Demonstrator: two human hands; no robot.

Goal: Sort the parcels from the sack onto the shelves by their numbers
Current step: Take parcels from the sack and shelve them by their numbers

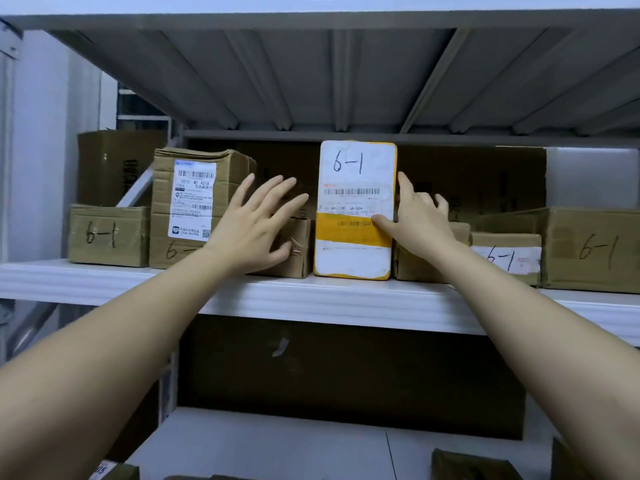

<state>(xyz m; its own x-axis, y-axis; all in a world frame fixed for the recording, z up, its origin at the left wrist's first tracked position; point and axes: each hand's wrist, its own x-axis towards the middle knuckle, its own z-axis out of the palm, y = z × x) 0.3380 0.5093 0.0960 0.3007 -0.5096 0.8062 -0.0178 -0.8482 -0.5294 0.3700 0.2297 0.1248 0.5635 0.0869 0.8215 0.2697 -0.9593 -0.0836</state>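
While both arms reach up to shelf (311, 299), right hand (415, 216) pinches upright yellow parcel (355, 209); left hand (252, 226) splayed, empty.

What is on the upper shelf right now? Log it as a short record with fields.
parcel in hand: yellow-and-white parcel, upright, marked 6-1
right hand: thumb on the parcel's front, forefinger up its right edge
left hand: fingers spread, apart from the parcel
neighbours: brown boxes either side, several marked 6-1
shelf: white, parcel standing at its front edge
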